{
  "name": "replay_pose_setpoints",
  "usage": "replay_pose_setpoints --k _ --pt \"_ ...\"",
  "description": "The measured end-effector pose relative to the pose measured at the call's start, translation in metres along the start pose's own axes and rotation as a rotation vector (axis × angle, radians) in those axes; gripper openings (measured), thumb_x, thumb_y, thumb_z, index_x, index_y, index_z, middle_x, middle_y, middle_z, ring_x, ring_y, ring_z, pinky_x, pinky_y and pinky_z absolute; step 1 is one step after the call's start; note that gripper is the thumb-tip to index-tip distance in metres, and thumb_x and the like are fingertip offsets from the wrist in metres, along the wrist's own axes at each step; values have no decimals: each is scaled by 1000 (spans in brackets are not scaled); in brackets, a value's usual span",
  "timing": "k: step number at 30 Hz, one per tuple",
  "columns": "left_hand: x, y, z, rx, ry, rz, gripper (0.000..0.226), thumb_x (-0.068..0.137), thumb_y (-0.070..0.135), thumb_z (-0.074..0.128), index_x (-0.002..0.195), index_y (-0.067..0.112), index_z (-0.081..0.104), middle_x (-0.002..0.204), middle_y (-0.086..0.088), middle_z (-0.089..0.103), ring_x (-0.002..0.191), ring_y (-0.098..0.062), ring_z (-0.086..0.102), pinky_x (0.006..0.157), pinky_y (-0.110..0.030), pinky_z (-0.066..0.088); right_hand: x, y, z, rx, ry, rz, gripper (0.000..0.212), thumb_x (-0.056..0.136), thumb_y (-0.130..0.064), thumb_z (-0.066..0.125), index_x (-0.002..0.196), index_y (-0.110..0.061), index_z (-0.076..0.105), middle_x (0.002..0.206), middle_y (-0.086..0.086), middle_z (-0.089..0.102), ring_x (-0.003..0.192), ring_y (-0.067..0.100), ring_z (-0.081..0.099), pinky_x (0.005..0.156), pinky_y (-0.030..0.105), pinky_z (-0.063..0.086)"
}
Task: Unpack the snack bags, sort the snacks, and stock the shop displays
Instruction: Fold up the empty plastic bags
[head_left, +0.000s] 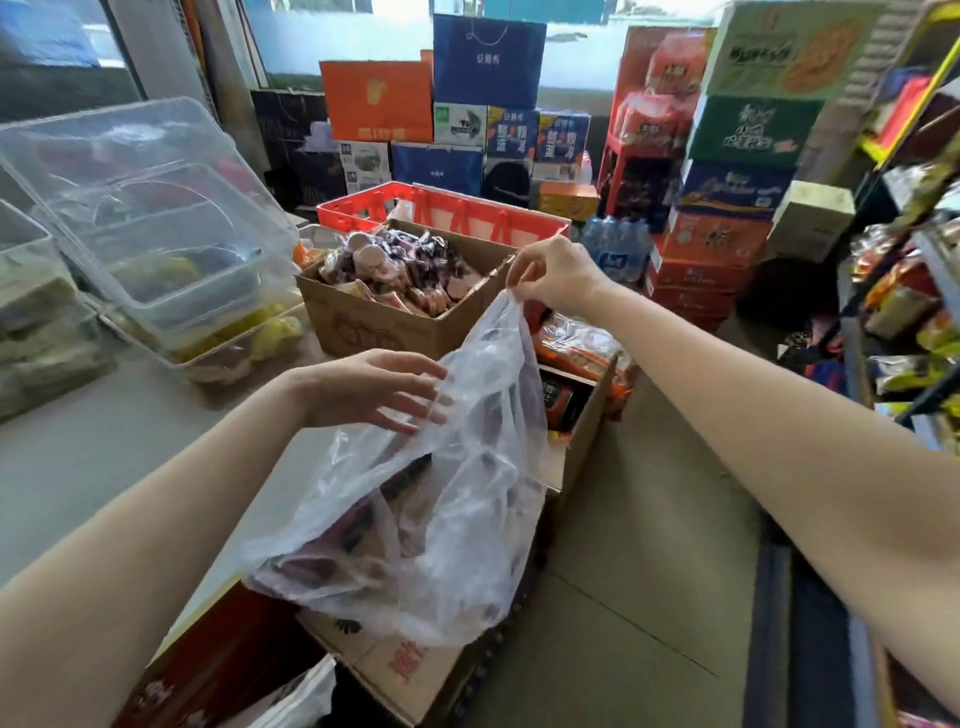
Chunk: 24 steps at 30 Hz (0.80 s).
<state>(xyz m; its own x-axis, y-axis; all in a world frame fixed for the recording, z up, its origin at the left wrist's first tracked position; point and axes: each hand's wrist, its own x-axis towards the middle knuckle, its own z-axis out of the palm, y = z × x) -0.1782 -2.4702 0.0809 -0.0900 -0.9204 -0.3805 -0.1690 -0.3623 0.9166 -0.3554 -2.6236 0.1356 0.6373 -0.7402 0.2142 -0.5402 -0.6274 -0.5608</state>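
Closest in, a clear plastic bag (415, 499) hangs over an open cardboard carton (410, 670) at the table (104, 457) edge, its sagging bottom resting on the carton's flap. Dark, purplish snack packs show through the film, too blurred to name. To the right of the carton lies an open strip of tiled floor (649, 571), bounded on the far right by a shelf rack (914, 291) of packets.

The left hand (374, 389) is spread, fingers (415, 376) straight and relaxed, the tips touching the bag's upper side without gripping. Higher up, the right hand (556, 275) pinches the bag's top edge between thumb and fingertips, holding it taut.

Just behind the bag, a second open box (582, 415) holds orange and dark packets. Beyond the left hand sits a cardboard box of wrapped snacks (405, 280), purple and brown, standing on the table with a red crate (441, 210) right behind it. To its left, clear plastic tubs (145, 223) crowd the table, one lid tilted open, yellow items inside.

Farther back, stacked gift boxes (488, 104) in orange and blue, a pack of water bottles (618, 249) and tall carton stacks (737, 171) line the wall beneath the window.
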Motion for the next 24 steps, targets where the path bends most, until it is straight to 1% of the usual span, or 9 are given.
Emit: replay_pose_setpoints --k 3,5,8,12,15,17,19,21,24 --pt "20 7 -2 172 336 155 51 87 1 62 130 25 49 140 -13 45 104 -20 60 79 -30 57 -13 -3 -18 38 -145 -58 7 84 -5 66 87 -11 65 85 1 63 81 15 61 78 24 54" --pt "32 18 8 538 225 184 69 82 12 71 138 33 38 148 4 30 124 -15 43 101 -36 45 -22 1 -23 138 -185 -63 7 85 -3 65 89 -8 64 81 -2 62 75 11 62 71 20 55" --pt "55 23 29 752 -27 100 39 81 17 72 118 17 59 118 7 59 106 -10 56 93 -30 47 -34 11 -37 226 -180 -47 9 85 0 63 92 -6 65 82 -1 63 71 5 61 65 15 53" --pt "74 17 20 1030 216 67 22 77 30 75 74 9 67 71 1 60 67 -13 53 62 -29 44 -50 47 -78 -115 -260 11 14 82 -1 66 84 -14 66 77 -3 65 72 7 62 63 12 47" --pt "69 28 14 1000 298 119 25 78 27 75 62 19 58 62 10 57 55 1 48 51 -15 34 -58 83 -102 -531 -189 197 26 81 0 63 72 -25 63 77 -4 63 84 19 64 73 26 51" --pt "70 37 24 924 290 193 25 79 24 74 62 19 56 60 11 60 49 7 50 48 -9 33 -57 83 -101 -612 -210 273 26 82 1 61 86 -24 66 100 3 66 98 23 61 86 32 52" --pt "76 44 42 840 253 254 22 80 25 73 65 18 59 65 5 67 51 7 52 54 -10 38 -54 62 -90 -389 -355 240 41 86 -4 62 125 -16 56 129 5 55 117 21 52 96 27 42" --pt "83 51 60 760 264 330 20 80 28 73 71 14 62 74 -3 71 60 -6 55 64 -22 42 -51 34 -71 -157 -489 235 59 87 -18 66 140 -15 40 132 2 47 123 18 45 99 25 36" --pt "82 56 60 640 386 381 17 80 28 72 80 13 65 77 -6 68 64 -11 53 64 -26 41 -43 24 -36 -438 -406 90 41 79 -22 74 117 -12 61 114 6 59 108 23 55 92 32 47"
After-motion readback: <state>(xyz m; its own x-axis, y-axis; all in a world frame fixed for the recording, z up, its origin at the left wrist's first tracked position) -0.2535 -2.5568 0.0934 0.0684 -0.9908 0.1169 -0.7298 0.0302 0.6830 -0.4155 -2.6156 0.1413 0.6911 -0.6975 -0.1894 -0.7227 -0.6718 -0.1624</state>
